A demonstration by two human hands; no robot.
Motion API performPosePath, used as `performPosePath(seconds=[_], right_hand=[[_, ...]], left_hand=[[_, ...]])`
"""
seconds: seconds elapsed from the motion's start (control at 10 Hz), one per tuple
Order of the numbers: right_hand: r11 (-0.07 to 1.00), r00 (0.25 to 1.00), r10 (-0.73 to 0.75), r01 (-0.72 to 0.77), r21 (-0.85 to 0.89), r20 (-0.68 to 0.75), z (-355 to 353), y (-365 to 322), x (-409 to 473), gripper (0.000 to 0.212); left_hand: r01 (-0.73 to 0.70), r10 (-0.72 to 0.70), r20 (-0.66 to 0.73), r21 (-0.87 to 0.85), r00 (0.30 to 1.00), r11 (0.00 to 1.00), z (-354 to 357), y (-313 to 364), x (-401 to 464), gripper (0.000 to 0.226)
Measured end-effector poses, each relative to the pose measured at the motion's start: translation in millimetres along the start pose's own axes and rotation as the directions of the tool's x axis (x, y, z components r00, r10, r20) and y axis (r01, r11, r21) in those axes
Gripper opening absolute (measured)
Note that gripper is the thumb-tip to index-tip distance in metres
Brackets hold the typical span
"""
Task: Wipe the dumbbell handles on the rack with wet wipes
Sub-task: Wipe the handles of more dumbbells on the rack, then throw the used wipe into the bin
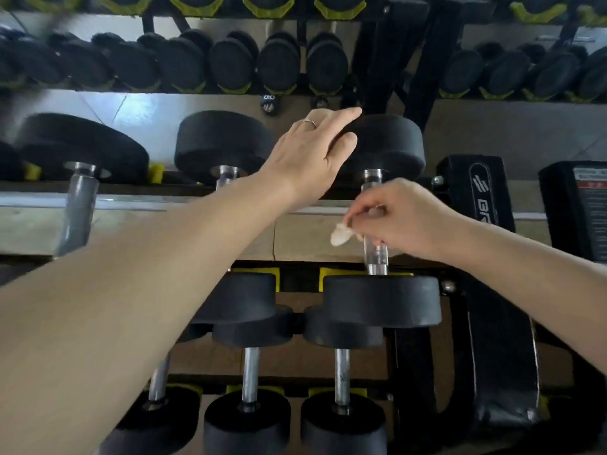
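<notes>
A black dumbbell lies on the middle shelf of the rack with its chrome handle (375, 254) running toward me. My right hand (404, 218) grips that handle with a crumpled white wet wipe (341, 234) pinched against the metal; part of the wipe sticks out to the left. My left hand (312, 156) rests with straight fingers on the dumbbell's far black head (391, 146). The near head (382, 300) sits below my right hand.
More black dumbbells lie to the left (226, 142) on the same shelf, on the shelf below (249, 376) and in rows above (230, 64). Yellow saddles (254, 272) edge the rack. Black padded equipment (476, 198) stands at the right.
</notes>
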State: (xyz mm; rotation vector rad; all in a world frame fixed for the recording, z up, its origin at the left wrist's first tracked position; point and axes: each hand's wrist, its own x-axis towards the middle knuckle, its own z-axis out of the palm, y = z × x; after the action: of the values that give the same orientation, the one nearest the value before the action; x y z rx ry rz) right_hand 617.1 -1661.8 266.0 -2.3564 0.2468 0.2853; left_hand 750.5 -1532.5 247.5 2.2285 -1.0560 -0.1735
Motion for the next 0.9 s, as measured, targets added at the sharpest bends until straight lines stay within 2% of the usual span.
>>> performPosePath(seconds=[0.1,0.2,0.3,0.4,0.5,0.6,0.7,0.8,0.9], right_hand=[[0.878,0.995,0.047,0.003,0.478,-0.092,14,-54,7,0.014],[0.749,0.999,-0.021,-0.002,0.662,0.027,53,-134,9,0.017],[0.721,0.974,-0.171,0.023,0.693,0.146,98,-216,7,0.021],[0.724,0.930,-0.252,-0.002,0.690,0.268,157,-304,3,0.032],[0.664,0.878,-0.248,-0.153,0.732,0.408,219,-375,-2,0.033],[0.676,0.780,-0.259,-0.276,0.684,0.570,301,-443,-13,0.030],[0.759,0.670,-0.315,-0.249,0.602,0.673,400,-508,-27,0.026],[0.834,0.632,-0.298,-0.192,0.518,0.715,489,-562,-41,0.012],[0.847,0.622,-0.262,-0.219,0.485,0.738,576,-619,-57,0.009]], left_hand=[[0.018,-0.018,-0.148,0.000,0.989,1.000,-40,-2,-34,0.040],[0.056,-0.061,-0.323,-0.024,0.944,0.998,-101,-14,-80,0.028],[0.187,-0.186,-0.484,-0.047,0.855,0.981,-166,-37,-137,0.028],[0.360,-0.377,-0.585,-0.151,0.718,0.921,-232,-74,-224,0.033],[0.511,-0.545,-0.619,-0.255,0.566,0.821,-275,-102,-314,0.034],[0.599,-0.666,-0.648,-0.382,0.369,0.704,-304,-147,-429,0.032],[0.689,-0.724,-0.619,-0.380,0.306,0.617,-321,-206,-555,0.030],[0.805,-0.797,-0.580,-0.384,0.170,0.451,-334,-243,-643,0.031],[0.892,-0.846,-0.523,-0.325,0.108,0.314,-357,-293,-746,0.031]])
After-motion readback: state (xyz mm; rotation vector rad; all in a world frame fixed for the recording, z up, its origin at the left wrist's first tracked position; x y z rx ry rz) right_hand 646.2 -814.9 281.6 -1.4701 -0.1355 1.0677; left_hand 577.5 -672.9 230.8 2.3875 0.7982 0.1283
